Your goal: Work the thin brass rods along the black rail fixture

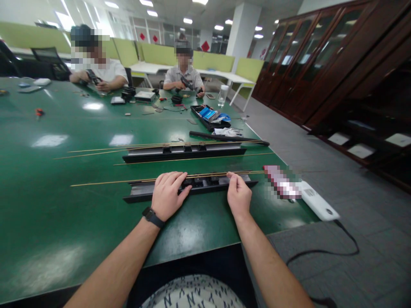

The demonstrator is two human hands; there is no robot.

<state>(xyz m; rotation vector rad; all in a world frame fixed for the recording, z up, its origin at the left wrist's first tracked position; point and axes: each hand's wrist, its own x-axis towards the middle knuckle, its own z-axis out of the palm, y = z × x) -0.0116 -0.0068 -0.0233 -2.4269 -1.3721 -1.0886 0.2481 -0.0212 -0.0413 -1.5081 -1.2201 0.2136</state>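
Note:
A long black channel piece (205, 188) with a silvery lining lies on the table in front of me, with thin brass-coloured rods (105, 183) running along its far edge. My left hand (168, 192) is wrapped over its left half, fingers bent over the far edge across the rods and thumb toward the near side. At the right end, my right hand (238, 192) is closed in a pinch at the rods, thumb against the index finger. Dark blocks inside the channel show between my hands. Farther off lies a second black channel (186, 155), also with thin rods along it.
A phone-like pink object (282, 183) and a white power strip (317, 201) with a black cable lie near the right edge. Beyond are a black bar (231, 138), gloves (227, 131) and a black tray (208, 122) of blue items. Two people sit across the green table (80, 226).

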